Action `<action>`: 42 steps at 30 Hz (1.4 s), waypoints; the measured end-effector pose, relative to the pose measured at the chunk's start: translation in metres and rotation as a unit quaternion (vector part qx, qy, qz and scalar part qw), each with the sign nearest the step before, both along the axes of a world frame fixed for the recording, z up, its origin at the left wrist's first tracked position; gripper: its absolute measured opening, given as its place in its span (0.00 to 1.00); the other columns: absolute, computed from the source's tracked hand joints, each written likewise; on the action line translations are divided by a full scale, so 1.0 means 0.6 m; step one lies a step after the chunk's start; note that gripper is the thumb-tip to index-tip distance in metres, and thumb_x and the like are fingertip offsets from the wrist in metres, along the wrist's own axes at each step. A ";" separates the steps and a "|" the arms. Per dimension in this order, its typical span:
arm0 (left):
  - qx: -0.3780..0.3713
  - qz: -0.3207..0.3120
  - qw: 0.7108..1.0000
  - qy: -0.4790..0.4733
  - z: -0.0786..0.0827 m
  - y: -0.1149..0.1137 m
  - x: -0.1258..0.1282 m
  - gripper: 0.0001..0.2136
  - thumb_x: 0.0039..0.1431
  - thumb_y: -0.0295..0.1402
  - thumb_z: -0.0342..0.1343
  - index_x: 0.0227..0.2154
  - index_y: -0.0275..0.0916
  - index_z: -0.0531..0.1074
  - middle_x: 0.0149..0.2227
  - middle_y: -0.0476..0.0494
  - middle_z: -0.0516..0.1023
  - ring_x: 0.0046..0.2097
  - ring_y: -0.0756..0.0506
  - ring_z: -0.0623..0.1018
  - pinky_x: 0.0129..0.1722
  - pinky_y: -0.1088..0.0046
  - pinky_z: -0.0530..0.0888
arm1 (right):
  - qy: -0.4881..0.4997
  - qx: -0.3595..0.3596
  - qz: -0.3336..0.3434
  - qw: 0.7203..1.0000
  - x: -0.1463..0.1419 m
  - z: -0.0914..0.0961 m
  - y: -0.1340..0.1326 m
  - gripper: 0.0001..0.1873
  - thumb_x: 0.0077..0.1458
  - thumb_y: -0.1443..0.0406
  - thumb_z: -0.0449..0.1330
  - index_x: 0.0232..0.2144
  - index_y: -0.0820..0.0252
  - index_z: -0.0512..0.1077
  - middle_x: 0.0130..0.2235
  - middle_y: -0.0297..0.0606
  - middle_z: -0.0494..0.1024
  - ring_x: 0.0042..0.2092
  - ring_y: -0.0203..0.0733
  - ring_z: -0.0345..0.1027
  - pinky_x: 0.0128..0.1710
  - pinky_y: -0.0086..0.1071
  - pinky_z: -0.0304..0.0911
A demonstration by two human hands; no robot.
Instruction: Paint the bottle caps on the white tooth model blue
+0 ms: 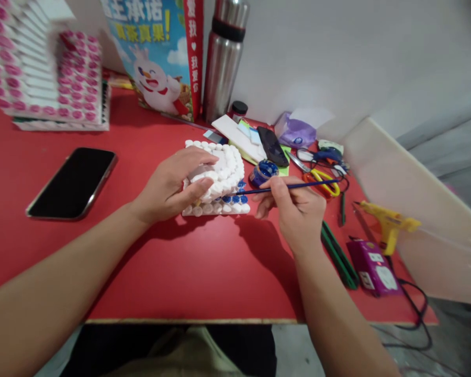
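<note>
In front of me on the red table sits a small white craft model (231,163), built of many round pieces, with some rounds at its lower right coloured blue. My left hand (176,184) is closed around its left side, fingers over the top and thumb at the front. My right hand (296,209) grips a thin dark-blue paintbrush (298,186), its tip pointing left at the blue rounds. Whether the tip touches them I cannot tell. Just behind the right fingers stands a small blue paint jar (264,172).
A phone (73,183) lies at left, near a pink-and-white craft model (80,78). Behind stand a printed bag (160,63) and a steel flask (224,63). At right are scissors (325,183), a yellow glue gun (388,222), a purple power box (374,267) and cables.
</note>
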State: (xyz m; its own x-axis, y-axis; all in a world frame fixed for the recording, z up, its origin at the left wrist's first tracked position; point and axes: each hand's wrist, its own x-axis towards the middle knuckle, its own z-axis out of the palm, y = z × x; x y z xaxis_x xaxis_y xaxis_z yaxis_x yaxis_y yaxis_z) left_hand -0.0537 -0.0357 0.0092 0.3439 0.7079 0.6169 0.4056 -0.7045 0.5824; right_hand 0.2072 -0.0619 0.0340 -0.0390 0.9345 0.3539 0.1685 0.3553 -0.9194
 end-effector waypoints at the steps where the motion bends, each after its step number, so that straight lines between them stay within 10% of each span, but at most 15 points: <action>1: -0.005 0.002 1.000 0.001 0.001 0.000 0.000 0.21 0.73 0.49 0.51 0.55 0.38 0.77 0.56 0.32 0.81 0.60 0.34 0.79 0.64 0.51 0.73 | -0.007 -0.001 -0.003 1.000 -0.003 0.000 -0.001 0.17 0.68 0.51 0.65 0.33 0.57 0.80 0.28 0.34 0.85 0.20 0.36 0.76 0.19 0.29 0.71; 42: -0.013 0.022 1.000 0.016 0.003 0.000 0.003 0.24 0.72 0.53 0.48 0.54 0.39 0.77 0.57 0.32 0.82 0.60 0.34 0.79 0.65 0.49 0.73 | -0.044 -0.001 -0.005 0.999 -0.010 0.004 -0.004 0.16 0.69 0.52 0.63 0.34 0.54 0.80 0.26 0.31 0.83 0.22 0.36 0.76 0.23 0.30 0.74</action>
